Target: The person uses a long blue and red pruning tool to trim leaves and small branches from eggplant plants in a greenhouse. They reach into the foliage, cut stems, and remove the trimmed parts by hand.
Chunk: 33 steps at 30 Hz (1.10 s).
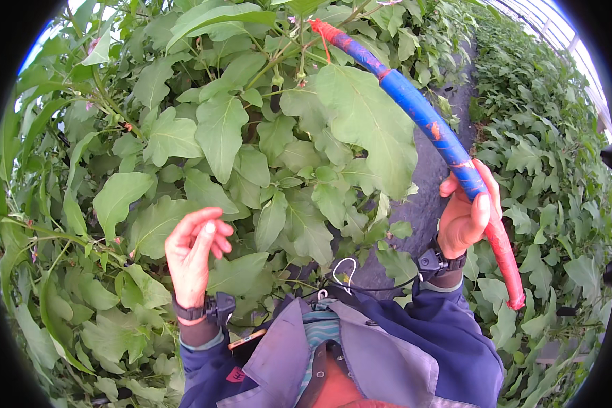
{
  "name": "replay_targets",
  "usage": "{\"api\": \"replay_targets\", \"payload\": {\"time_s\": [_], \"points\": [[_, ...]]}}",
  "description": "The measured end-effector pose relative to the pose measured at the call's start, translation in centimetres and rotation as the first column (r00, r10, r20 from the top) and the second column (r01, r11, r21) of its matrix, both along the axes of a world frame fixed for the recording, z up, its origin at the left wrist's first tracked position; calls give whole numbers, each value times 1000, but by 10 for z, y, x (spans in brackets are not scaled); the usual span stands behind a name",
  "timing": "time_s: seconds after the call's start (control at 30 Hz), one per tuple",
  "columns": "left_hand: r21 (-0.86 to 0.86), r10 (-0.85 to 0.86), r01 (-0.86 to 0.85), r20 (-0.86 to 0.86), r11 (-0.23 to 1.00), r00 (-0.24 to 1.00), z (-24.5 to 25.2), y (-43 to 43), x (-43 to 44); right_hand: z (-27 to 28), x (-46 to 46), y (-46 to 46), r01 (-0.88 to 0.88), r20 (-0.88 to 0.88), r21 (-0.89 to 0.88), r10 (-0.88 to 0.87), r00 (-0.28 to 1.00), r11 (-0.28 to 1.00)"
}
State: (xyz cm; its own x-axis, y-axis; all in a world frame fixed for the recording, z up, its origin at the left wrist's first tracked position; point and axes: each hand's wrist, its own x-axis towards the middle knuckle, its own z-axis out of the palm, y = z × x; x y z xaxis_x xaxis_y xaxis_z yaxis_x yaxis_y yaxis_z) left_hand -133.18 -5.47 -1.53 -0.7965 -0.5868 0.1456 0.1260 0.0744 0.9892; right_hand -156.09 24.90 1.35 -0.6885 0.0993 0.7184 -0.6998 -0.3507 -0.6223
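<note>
My right hand (466,211) grips a long curved rod (428,125) wrapped in blue and red tape. Its upper end, with red strands hanging from it, reaches the top of the eggplant plants, and its red lower end points down past my wrist. To the left, my left hand (196,250) is raised in front of the leaves with its fingers loosely curled and apart, holding nothing. Broad eggplant leaves (370,120) hang just left of the rod. A dark eggplant fruit (275,98) shows partly among the stems below a green calyx.
Another row of leafy plants (540,168) stands on the right. Between the rows runs a path with dark ground cover (421,204). A white looped cord (345,270) and a phone-like device (247,338) are at my jacket. Greenhouse framing (574,41) shows at the upper right.
</note>
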Motion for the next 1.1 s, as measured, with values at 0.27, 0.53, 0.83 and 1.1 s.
{"api": "replay_targets", "payload": {"time_s": [0.27, 0.53, 0.83, 1.1], "points": [[-30, -144, 143, -25, 989, 989, 18, 65, -86, 21, -56, 1, -116, -164, 284, 167, 972, 952], [62, -11, 5, 96, 998, 995, -15, 88, -60, 18, -79, -14, -262, -92, 216, 286, 954, 941], [96, 66, -83, 167, 992, 984, -55, 58, -39, -5, -80, 9, -129, 26, 258, 127, 992, 958], [115, -3, -23, 223, 993, 975, -82, 30, -59, -26, -65, 83, -174, 248, -184, 218, 944, 967]]}}
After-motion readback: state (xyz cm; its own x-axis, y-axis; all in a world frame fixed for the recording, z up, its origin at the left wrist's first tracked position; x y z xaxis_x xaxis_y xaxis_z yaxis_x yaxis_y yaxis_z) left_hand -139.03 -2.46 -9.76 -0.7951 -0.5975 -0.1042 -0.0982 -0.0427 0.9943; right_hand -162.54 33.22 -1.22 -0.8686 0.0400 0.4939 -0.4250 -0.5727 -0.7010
